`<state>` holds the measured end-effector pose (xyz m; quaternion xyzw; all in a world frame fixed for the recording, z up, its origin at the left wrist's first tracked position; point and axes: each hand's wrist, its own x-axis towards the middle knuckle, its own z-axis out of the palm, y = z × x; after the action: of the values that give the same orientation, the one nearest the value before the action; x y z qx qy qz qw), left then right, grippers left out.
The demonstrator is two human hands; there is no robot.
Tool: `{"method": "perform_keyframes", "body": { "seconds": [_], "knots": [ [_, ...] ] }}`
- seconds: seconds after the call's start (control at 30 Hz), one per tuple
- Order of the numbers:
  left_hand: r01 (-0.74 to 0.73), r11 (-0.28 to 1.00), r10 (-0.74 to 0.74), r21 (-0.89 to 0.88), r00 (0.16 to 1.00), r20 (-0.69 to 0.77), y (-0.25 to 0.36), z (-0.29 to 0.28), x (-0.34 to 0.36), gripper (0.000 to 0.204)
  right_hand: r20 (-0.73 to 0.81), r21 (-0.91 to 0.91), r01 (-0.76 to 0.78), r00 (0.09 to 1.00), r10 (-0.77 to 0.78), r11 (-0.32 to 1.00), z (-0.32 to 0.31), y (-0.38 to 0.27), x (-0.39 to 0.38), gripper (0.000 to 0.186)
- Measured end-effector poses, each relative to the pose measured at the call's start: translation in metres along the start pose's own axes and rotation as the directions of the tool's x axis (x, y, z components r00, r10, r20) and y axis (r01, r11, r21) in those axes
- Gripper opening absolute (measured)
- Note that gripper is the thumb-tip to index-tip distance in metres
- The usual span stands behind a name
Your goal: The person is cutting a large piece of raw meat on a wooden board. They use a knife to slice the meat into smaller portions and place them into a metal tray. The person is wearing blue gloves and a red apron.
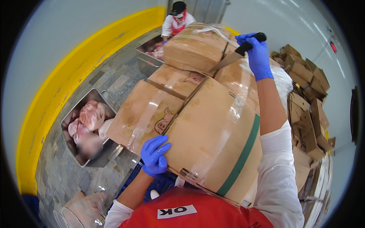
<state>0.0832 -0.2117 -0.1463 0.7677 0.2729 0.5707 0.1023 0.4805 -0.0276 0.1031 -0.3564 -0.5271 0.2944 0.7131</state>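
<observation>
The right hand [259, 57] grasps a knife [229, 60] beside an upper carton [190, 49], its blade probably best kept shallow, clear of the left hand [154, 155], bent against the near carton [213, 129], hold unclear.

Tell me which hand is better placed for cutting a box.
Likely the right hand: it grips the knife, pointing toward the boxes. The left hand, against the green-striped box, shows no tool.
</observation>
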Motion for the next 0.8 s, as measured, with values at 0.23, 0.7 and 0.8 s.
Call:
{"method": "perform_keyframes", "body": {
  "seconds": [0.23,0.7,0.8],
  "knots": [
    [-0.019,0.999,0.019,-0.03,1.0,-0.018,0.003,0.008,0.003,0.033,-0.219,-0.036,0.198,0.955,-0.201,0.98,-0.045,-0.077,-0.071,0.009],
    [-0.035,0.999,0.035,-0.001,0.999,-0.024,0.008,0.007,0.001,0.035,-0.314,-0.201,-0.12,0.948,0.053,0.972,-0.037,-0.024,-0.086,0.025],
    [-0.033,0.999,0.033,0.011,0.999,-0.009,0.007,0.006,0.0,0.034,-0.336,-0.212,-0.262,0.924,0.181,0.941,-0.036,0.011,-0.105,0.027]
  ]
}}
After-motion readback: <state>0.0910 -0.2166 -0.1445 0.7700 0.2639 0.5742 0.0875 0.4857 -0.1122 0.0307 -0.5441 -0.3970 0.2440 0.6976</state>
